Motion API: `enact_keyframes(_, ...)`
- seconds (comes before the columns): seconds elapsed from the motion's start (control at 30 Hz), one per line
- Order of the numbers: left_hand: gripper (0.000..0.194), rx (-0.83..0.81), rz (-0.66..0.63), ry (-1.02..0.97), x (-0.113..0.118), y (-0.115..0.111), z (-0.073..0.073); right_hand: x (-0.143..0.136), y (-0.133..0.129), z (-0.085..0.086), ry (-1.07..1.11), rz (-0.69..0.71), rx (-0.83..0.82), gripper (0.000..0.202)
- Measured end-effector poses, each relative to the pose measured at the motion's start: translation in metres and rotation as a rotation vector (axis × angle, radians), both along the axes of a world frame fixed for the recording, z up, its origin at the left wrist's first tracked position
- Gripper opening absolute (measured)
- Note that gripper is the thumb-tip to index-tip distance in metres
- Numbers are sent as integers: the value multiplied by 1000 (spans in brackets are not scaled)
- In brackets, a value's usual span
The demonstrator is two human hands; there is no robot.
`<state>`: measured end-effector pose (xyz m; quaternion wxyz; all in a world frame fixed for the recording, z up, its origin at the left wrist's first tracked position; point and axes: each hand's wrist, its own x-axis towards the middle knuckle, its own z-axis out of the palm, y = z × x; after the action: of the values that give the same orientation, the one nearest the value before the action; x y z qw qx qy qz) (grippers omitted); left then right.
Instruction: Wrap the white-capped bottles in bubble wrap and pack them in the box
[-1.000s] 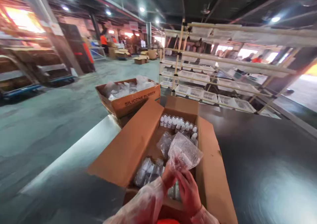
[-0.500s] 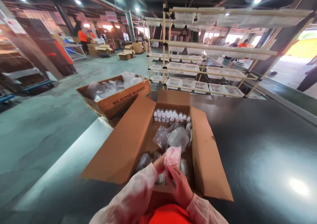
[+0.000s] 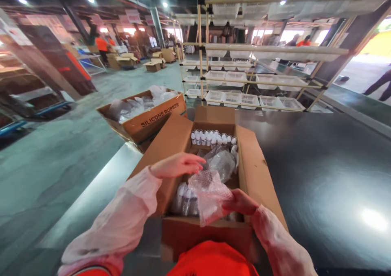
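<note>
My right hand grips the edge of a pinkish, see-through piece of bubble wrap above the near part of an open cardboard box. My left hand is over the box's left side with its fingers stretched out, just off the far edge of the wrap, holding nothing. Inside the box, small white-capped bottles stand in rows at the far end. Crumpled clear plastic wrapping lies in the middle. More bottles in clear wrapping sit at the near left, partly hidden by the wrap.
A carton marked SILICONE RUBBER, filled with clear plastic wrapping, stands at the left beyond the dark table. Behind the table is a rack with white plastic baskets. Other people and cartons are in the background.
My hands were together on the bunched bubble wrap; now they are apart. The left hand has let go and moved left and away, while the right hand holds the wrap, now spread wider.
</note>
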<state>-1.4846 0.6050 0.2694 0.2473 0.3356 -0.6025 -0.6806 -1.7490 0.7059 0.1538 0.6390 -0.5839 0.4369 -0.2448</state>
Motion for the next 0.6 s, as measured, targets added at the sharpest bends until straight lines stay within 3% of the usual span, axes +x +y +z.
enact_keyframes(0.03, 42, -12, 127, 53, 6, 0, -1, -3, 2, 1, -2, -48, 1, 55)
enact_keyframes(0.1, 55, 20, 315, 159, 7, 7, -19, -9, 5, 4, -19, -143, -4, 56)
enact_keyframes(0.17, 62, 152, 255, 160, -9, 24, -54, -11, 6, 6, -58, -220, -4, 56)
enact_keyframes(0.23, 62, 266, 1, 140, -33, 42, -93, -8, 6, 7, -114, -276, 4, 53)
enact_keyframes(0.33, 42, 201, 153, 166, -59, 59, -130, -5, 8, 3, -145, -370, -23, 51)
enact_keyframes(0.4, 34, 169, 269, 189, -64, 60, -136, -7, 11, 2, -108, -484, -78, 50)
enact_keyframes(0.47, 32, 187, 298, 203, -62, 57, -136, -9, 15, 5, -92, -564, -123, 51)
enact_keyframes(0.6, 33, 196, 355, 185, -54, 51, -132, -5, 24, 18, -145, -381, -183, 55)
